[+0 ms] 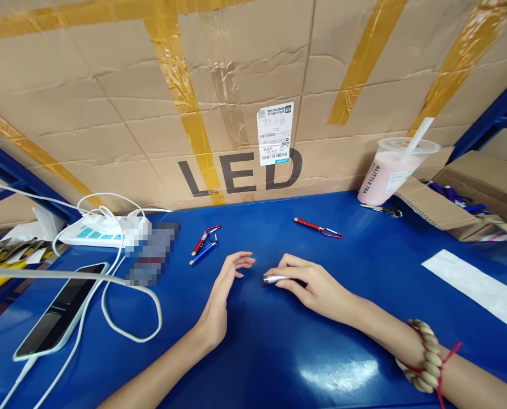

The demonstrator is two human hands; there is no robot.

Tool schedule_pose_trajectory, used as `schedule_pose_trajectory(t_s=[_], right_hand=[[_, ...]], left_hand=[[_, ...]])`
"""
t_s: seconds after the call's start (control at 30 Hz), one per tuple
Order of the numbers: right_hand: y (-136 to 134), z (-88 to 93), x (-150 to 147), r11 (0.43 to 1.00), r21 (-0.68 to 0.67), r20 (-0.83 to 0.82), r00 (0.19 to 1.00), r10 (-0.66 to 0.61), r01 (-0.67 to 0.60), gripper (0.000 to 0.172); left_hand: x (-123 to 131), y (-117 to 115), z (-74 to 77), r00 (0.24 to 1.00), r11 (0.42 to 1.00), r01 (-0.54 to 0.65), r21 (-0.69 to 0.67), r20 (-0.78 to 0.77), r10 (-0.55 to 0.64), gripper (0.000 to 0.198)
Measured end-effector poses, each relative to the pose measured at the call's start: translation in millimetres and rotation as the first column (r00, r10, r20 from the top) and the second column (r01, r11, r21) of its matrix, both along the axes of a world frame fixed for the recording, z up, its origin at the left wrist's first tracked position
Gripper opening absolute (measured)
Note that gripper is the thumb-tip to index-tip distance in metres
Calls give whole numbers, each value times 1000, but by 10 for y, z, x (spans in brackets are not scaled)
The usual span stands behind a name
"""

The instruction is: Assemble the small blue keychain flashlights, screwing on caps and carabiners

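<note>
A person's right hand (317, 287) grips a silver tube (274, 279) between thumb and fingers over the middle of a blue desk (262, 358), while the left hand (221, 292), released and with fingers gently bent, is poised near the tube's tip. Beyond, a short red tube (199, 244) and a blue tube (202, 254) lie close together at left, a longer red tube (308, 224) at right. A carton (129, 125) marked "LED" stands behind.

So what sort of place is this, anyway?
Probably a storeroom or packing workshop: a big taped carton marked LED, with a barcode label on it, stands behind the blue work surface, and an open cardboard box with blue items inside sits at the right.
</note>
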State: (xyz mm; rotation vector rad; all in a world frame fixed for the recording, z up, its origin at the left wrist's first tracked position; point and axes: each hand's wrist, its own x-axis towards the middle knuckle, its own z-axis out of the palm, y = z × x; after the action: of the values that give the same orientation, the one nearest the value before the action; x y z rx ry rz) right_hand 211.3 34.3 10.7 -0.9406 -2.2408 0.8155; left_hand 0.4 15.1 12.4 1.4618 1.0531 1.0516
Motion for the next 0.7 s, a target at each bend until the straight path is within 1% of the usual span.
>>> schedule_pose_trajectory(t_s=[0.13,0.37,0.47,0.6,0.7], right_hand=[[-1,17,-10,1000,-5,5,1000,8,-8,29],[-16,36,-16,999,-48,38,999,7,-5,20],[-18,42,-11,1000,-28,50,999,-1,2,19],[-4,29,-4,999,36,81,997,-17,14,19],[11,16,2,999,42,94,995,-20,16,20]], left_hand=[[-3,-1,0,1000,1000,3,2,-6,-3,45],[13,-16,38,1000,1000,-1,-18,-4,1,43],[16,-18,37,1000,1000,-2,-24,-3,2,42],[6,-5,5,1000,1000,1,-10,0,-1,43],[-7,7,-14,1000,1000,9,-5,-3,-9,44]])
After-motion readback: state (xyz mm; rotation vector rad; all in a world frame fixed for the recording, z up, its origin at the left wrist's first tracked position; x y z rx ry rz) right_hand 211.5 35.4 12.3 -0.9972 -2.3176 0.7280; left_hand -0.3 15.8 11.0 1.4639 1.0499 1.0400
